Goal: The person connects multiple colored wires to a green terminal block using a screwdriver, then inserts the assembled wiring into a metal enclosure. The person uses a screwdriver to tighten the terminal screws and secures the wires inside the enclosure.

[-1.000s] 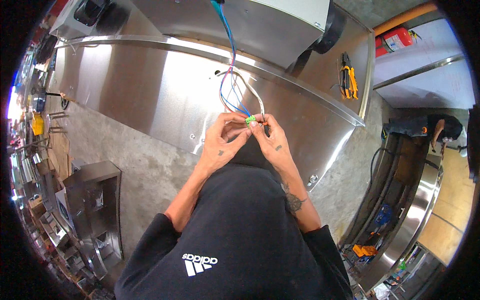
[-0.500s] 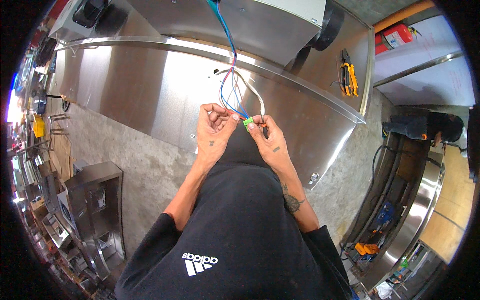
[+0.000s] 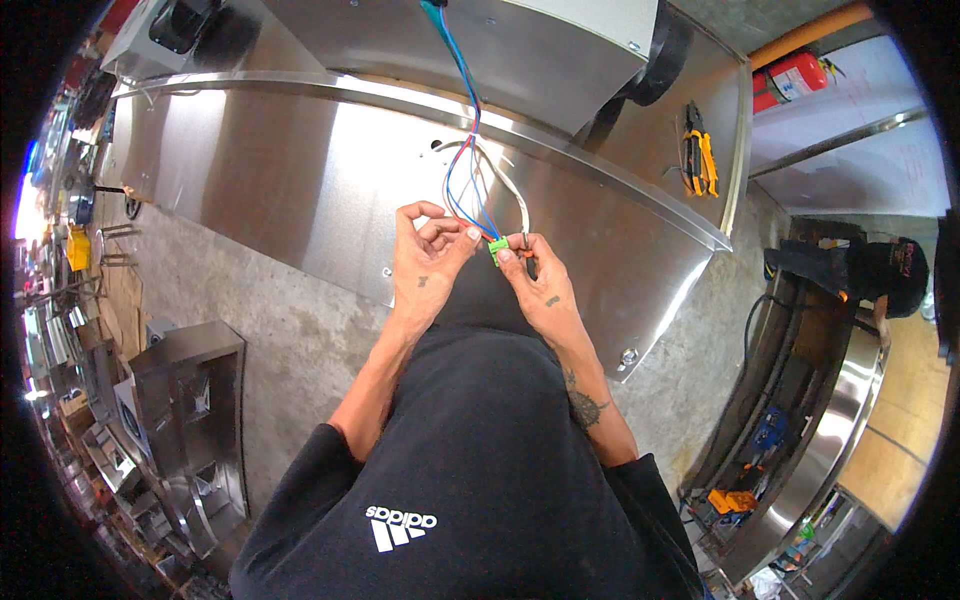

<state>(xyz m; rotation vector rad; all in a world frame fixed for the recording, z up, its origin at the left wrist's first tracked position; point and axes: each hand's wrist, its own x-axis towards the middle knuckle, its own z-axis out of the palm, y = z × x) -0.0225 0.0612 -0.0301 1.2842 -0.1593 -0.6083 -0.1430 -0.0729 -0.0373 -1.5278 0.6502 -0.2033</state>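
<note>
A bundle of red, blue and white wires [image 3: 470, 165] hangs from a metal box [image 3: 520, 45] down to a small green connector [image 3: 496, 249]. My right hand [image 3: 535, 285] pinches that connector and a thin metal tool at its tip. My left hand [image 3: 428, 250] is curled beside it, fingertips on the wires just left of the connector. Both hands are in front of a long stainless steel panel [image 3: 300, 190].
Orange-handled pliers [image 3: 697, 150] lie on the steel surface at upper right. A red fire extinguisher [image 3: 795, 75] stands behind. Another person in dark clothes [image 3: 860, 275] crouches at the right. Metal boxes [image 3: 185, 400] sit on the concrete floor at the left.
My left hand has drawn slightly away from the connector and curled, now holding the wires; my right hand keeps the connector at about the same spot.
</note>
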